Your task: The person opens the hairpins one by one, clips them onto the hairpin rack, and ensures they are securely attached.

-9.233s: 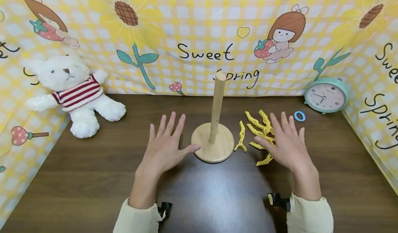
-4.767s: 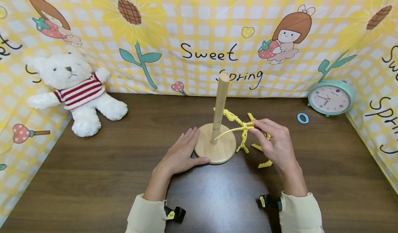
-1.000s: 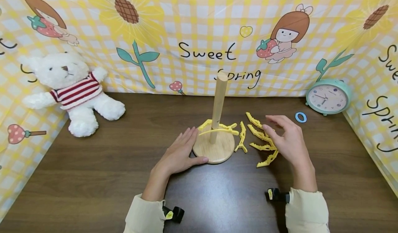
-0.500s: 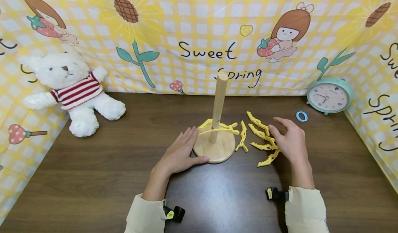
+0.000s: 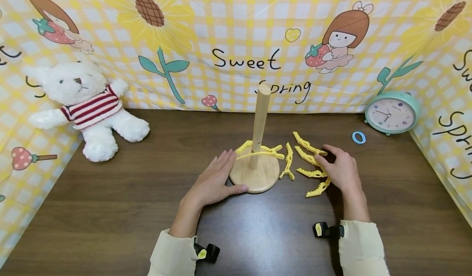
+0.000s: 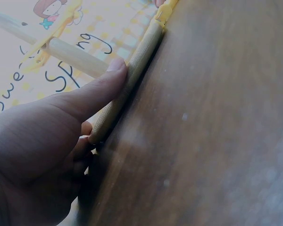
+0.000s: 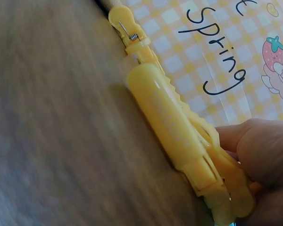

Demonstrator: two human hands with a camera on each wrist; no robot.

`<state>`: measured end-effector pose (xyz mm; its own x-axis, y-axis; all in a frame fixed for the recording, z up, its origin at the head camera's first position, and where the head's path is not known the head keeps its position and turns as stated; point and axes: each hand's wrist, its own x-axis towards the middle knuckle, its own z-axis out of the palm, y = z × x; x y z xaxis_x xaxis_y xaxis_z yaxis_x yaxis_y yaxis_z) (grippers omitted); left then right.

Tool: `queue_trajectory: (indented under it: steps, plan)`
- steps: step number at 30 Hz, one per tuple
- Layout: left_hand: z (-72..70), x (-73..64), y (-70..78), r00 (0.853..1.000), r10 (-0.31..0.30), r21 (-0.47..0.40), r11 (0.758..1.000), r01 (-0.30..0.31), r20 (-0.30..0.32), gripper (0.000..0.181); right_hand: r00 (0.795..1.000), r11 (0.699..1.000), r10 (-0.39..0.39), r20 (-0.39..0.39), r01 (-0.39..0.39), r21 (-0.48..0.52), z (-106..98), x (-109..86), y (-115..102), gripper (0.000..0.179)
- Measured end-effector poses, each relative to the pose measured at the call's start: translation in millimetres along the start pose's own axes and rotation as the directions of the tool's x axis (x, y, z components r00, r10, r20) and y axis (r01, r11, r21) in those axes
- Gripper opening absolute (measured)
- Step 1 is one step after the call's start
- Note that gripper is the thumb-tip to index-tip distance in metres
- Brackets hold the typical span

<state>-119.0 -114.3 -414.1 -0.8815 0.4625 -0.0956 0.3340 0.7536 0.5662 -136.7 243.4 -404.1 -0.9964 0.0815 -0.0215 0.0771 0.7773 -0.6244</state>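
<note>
A wooden stand has an upright pole (image 5: 261,118) on a round base (image 5: 254,179). One yellow hair clip (image 5: 271,155) sits low on the pole, an arm passing on each side of it. My left hand (image 5: 212,184) rests against the base, straight fingers along its left rim and thumb on the front rim, as the left wrist view also shows. To the right, my right hand (image 5: 343,169) is at the handle ends of several fanned-out hair clips (image 5: 307,157); thumb and index finger stand apart at the upper ones. Large clips (image 7: 165,117) fill the right wrist view, hiding the fingertips.
A single yellow hair clip (image 5: 287,161) lies between base and fan. Behind to the right are a blue ring (image 5: 358,137) and a mint alarm clock (image 5: 392,113). A white teddy bear (image 5: 99,112) sits at the back left. Patterned cloth (image 5: 236,34) encloses the table.
Earlier, my right hand lifted a hair clip from the fan; that clip now sits on the pole. My left hand moved onto the base. Lately my right hand has come down to the fan.
</note>
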Motion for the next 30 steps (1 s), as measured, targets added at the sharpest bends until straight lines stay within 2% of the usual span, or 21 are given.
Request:
queue_trajectory:
  steps: [8, 17, 24, 30]
  plan:
    - [-0.4, 0.0, 1.2, 1.000, -0.008, -0.002, 1.000, 0.008, 0.003, 0.107, 0.998, 0.999, 0.022, -0.054, -0.023, -0.035, 1.2, 0.0, -1.2, 0.055]
    - [0.5, 0.3, 0.4, 1.000, -0.008, 0.000, 1.000, 0.008, 0.008, 0.107, 0.990, 0.995, 0.099, -0.097, -0.100, -0.009, 1.4, -1.3, -4.0, 0.049]
    - [0.8, 0.8, -1.2, 1.000, -0.008, 0.011, 1.000, 0.008, 0.009, 0.107, 0.977, 0.998, 0.053, -0.207, -0.045, 0.043, 3.2, -0.9, -6.0, 0.045]
    - [0.4, 1.0, -0.6, 1.000, -0.010, 0.004, 1.000, 0.010, 0.009, 0.107, 0.942, 0.994, -0.003, -0.335, 0.041, 0.105, 6.0, -1.6, -9.0, 0.039]
